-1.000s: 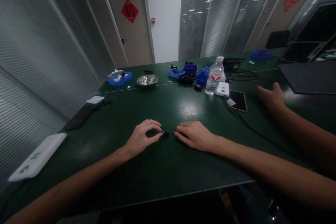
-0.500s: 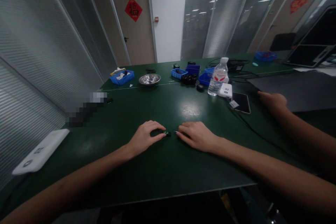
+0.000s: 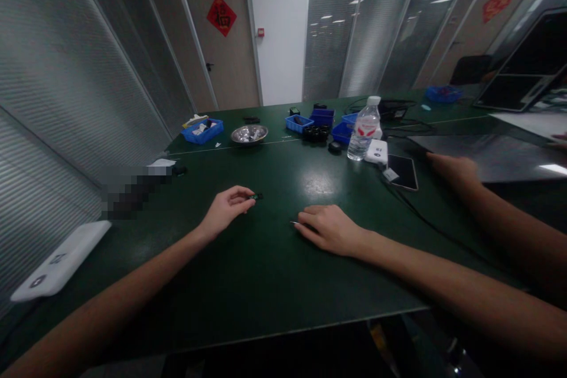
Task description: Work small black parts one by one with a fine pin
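Observation:
My left hand point(image 3: 225, 210) is raised a little over the dark green table point(image 3: 266, 283), pinching a small dark part point(image 3: 256, 196) between thumb and fingertips. My right hand point(image 3: 330, 229) lies on the table with fingers curled together, and a thin metal tip point(image 3: 294, 223) sticks out from under its fingertips to the left. The two hands are apart, the left one further back and to the left.
Another person's hand point(image 3: 454, 169) and forearm rest at the right, near a dark phone point(image 3: 402, 171) and a cable. Further back stand a water bottle point(image 3: 363, 130), a white device point(image 3: 376, 151), blue bins point(image 3: 202, 131), a metal bowl point(image 3: 248, 134). A white flat device point(image 3: 57, 260) lies at the left edge.
My left hand has lifted the small dark part away from the right hand's tool tip, moving back and left. My right hand has stayed in place.

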Motion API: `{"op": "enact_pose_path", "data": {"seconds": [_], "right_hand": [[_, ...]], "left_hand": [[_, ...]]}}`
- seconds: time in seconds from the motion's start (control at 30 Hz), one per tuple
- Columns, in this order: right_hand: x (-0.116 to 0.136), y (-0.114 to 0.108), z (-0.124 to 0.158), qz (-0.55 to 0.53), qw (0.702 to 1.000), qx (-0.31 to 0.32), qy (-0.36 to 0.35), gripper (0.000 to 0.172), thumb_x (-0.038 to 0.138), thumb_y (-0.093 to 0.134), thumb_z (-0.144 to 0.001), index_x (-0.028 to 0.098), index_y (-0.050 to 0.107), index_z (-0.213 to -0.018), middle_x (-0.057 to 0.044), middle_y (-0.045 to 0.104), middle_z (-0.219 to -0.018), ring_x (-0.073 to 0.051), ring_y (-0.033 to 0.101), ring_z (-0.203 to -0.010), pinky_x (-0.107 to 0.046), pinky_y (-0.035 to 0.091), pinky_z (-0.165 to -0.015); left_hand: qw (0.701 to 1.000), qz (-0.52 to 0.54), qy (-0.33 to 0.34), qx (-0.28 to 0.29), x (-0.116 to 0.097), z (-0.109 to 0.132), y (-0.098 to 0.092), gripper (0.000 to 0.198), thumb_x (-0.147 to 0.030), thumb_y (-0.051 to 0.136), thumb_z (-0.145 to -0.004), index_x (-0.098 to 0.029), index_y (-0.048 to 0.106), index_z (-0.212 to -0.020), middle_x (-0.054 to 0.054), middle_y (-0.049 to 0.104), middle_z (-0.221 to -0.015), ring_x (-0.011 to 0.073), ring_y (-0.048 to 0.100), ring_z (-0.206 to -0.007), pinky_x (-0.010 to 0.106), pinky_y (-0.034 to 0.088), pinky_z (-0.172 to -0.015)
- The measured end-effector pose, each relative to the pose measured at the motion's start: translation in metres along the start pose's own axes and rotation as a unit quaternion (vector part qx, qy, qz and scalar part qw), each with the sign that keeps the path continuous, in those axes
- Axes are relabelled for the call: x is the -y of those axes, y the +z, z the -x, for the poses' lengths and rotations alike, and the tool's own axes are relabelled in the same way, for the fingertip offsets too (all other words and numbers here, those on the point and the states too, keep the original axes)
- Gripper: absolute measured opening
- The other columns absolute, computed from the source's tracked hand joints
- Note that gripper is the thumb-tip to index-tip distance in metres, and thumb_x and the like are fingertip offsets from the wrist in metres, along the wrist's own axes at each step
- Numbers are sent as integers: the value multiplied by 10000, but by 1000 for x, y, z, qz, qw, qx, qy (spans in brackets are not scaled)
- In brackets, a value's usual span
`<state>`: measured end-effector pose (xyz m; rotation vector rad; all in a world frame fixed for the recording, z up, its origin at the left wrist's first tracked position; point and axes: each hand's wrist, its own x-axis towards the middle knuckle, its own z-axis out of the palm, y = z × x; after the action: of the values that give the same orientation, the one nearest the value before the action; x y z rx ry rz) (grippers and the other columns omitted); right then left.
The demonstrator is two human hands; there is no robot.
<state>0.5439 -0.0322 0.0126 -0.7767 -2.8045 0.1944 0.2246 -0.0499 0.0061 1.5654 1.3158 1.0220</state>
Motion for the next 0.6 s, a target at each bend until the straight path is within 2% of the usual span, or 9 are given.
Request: {"op": "enact_pose_path", "data": {"seconds": [0.1, 0.2, 0.27, 0.33, 0.4, 0.47, 0.6], "right_hand": [[-2, 1, 0, 1, 1000, -1, -2, 324, 383, 402, -1082, 173, 597, -931, -25, 605, -845, -131, 511, -697, -281, 304, -626], [-2, 0, 1, -5, 1000, 0, -4, 329, 383, 400, -1082, 171, 594, -921, -22, 599, -841, -128, 499, -690, -278, 304, -622], [-2, -1, 1, -9, 1000, 1, -5, 332, 382, 397, -1083, 170, 596, -922, -22, 597, -841, -127, 496, -690, -277, 306, -620], [-1, -2, 2, -11, 1000, 1, -4, 339, 384, 392, -1084, 169, 597, -921, -21, 593, -838, -127, 494, -688, -276, 308, -617], [-2, -2, 2, -13, 1000, 2, -4, 343, 386, 390, -1085, 168, 599, -923, -22, 592, -837, -127, 493, -684, -275, 312, -615], [-2, -2, 2, -16, 1000, 2, -5, 337, 381, 394, -1082, 167, 605, -929, -24, 594, -839, -128, 496, -687, -276, 317, -617], [-2, -1, 1, -23, 1000, 1, -4, 335, 374, 392, -1082, 168, 607, -931, -28, 598, -843, -130, 505, -695, -276, 325, -621]], "left_hand": [[988, 118, -36, -98, 12, -17, -34, 322, -239, 774, -836, -167, 705, -1143, 100, 725, -1114, 207, 702, -963, 333, 589, -848], [950, 216, -45, -220, 26, -33, -78, 272, -63, 752, -780, -122, 724, -1044, 96, 720, -1024, 171, 696, -917, 271, 591, -826], [919, 245, -37, -307, 36, -40, -110, 239, 15, 697, -764, -106, 716, -969, 77, 706, -936, 143, 680, -845, 247, 589, -783], [897, 244, -32, -368, 44, -41, -139, 218, 50, 640, -780, -101, 684, -931, 38, 673, -854, 105, 647, -793, 205, 570, -750], [881, 238, -34, -408, 50, -38, -163, 194, 65, 597, -803, -87, 646, -914, 12, 642, -814, 78, 617, -764, 173, 545, -734], [870, 230, -42, -434, 56, -33, -178, 178, 80, 568, -816, -70, 612, -902, -7, 616, -779, 61, 588, -734, 162, 527, -721], [863, 214, -59, -454, 64, -29, -186, 149, 84, 571, -827, -46, 593, -895, -20, 599, -736, 58, 572, -710, 171, 522, -709]]}}
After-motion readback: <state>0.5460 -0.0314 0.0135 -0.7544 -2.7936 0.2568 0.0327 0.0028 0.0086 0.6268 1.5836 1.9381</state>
